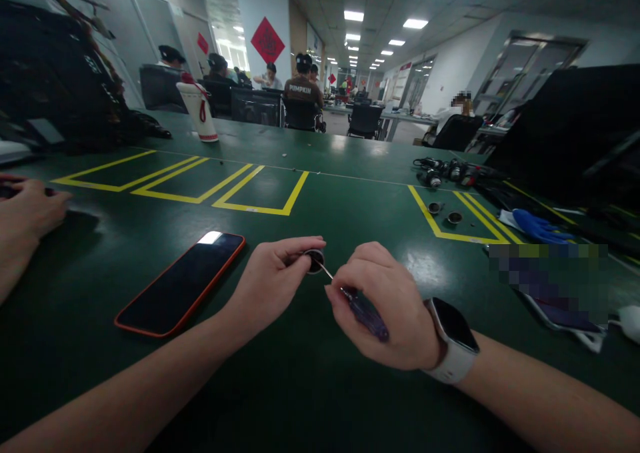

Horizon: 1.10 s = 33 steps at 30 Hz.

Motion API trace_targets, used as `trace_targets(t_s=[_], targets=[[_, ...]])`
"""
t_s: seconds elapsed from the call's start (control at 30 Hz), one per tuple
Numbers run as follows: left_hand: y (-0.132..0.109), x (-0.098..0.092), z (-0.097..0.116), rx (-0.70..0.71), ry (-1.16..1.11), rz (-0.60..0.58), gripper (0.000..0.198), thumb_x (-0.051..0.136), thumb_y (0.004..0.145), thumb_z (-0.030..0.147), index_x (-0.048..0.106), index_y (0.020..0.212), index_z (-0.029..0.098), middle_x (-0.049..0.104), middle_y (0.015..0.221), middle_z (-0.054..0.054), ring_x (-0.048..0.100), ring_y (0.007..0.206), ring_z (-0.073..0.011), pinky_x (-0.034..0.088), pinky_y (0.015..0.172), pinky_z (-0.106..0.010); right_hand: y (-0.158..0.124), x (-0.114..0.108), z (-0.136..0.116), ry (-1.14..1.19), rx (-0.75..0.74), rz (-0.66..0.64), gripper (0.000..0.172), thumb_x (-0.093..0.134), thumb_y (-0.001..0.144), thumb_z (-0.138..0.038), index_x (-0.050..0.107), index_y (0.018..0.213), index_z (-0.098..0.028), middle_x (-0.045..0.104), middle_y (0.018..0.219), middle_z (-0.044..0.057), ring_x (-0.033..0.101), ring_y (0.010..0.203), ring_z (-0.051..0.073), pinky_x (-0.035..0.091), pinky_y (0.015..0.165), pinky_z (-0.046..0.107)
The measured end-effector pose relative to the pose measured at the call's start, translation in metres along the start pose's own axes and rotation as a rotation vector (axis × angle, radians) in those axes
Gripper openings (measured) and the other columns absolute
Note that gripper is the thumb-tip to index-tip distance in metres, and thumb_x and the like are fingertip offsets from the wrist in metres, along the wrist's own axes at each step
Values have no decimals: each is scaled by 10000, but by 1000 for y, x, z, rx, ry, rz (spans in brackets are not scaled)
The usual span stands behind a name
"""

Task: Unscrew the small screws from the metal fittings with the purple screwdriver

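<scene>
Between the thumb and fingers of my left hand (273, 273) is a small round dark cup-shaped part (315, 261) with a lighter rim, its hollow side facing right and up. My right hand (385, 306) grips a screwdriver (369, 318) by its purple translucent handle. The thin metal shaft points up and left, and its tip reaches into the hollow of the round part. What the tip touches inside is too dark to make out. Both hands are just above the green tabletop (295, 386). A phone in an orange case (183, 283) lies left of my left hand.
Yellow tape outlines (250, 208) mark the table. Two small round parts (454, 218) lie in the right outline, with a pile of black parts (440, 171) behind. A blue glove (540, 226) is at right, a white cup (199, 111) at the back. Another person's hand (33, 206) is at left.
</scene>
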<state>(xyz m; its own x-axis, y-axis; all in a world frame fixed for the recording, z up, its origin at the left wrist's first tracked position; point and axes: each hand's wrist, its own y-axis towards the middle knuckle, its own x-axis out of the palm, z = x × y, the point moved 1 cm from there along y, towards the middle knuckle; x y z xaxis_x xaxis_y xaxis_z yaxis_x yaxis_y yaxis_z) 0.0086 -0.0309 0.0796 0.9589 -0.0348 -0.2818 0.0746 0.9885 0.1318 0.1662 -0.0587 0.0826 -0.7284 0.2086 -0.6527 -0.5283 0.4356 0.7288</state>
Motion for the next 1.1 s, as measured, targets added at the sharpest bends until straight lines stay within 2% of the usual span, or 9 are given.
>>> trace_targets(t_s=[0.27, 0.43, 0.6, 0.77, 1.1], targets=[[3, 3, -10, 17, 58, -37, 254, 562, 736, 123, 731, 913, 188, 741, 944, -36, 675, 831, -188, 542, 772, -309, 0, 1, 5, -36, -89, -69, 81, 459, 767, -105, 501, 779, -174, 570, 708, 44, 475, 697, 167, 422, 661, 324], [4, 3, -13, 39, 68, -49, 232, 567, 748, 149, 732, 907, 188, 738, 955, -40, 675, 842, -196, 544, 779, -323, -1, 2, 6, -71, -133, -35, 88, 445, 778, -112, 515, 774, -166, 570, 688, 46, 472, 680, 164, 424, 659, 321], [4, 3, -10, 11, 34, -16, 223, 586, 737, 148, 733, 896, 198, 740, 923, -31, 674, 828, -191, 551, 772, -318, -2, 3, 9, -67, -70, -34, 84, 440, 786, -119, 504, 783, -174, 564, 710, 49, 468, 692, 169, 421, 651, 327], [3, 3, -10, -21, -34, -31, 233, 578, 742, 140, 729, 909, 200, 736, 921, -31, 677, 789, -174, 551, 753, -292, -1, 0, 8, 21, -68, 32, 94, 456, 766, -96, 496, 797, -175, 557, 680, 32, 486, 659, 159, 430, 639, 326], [4, 4, -17, -34, -108, -38, 249, 579, 745, 174, 705, 960, 178, 708, 1045, -50, 652, 929, -194, 508, 867, -349, -3, 3, 11, 32, -8, 30, 69, 477, 771, -104, 497, 782, -169, 552, 688, 32, 489, 653, 151, 423, 621, 311]])
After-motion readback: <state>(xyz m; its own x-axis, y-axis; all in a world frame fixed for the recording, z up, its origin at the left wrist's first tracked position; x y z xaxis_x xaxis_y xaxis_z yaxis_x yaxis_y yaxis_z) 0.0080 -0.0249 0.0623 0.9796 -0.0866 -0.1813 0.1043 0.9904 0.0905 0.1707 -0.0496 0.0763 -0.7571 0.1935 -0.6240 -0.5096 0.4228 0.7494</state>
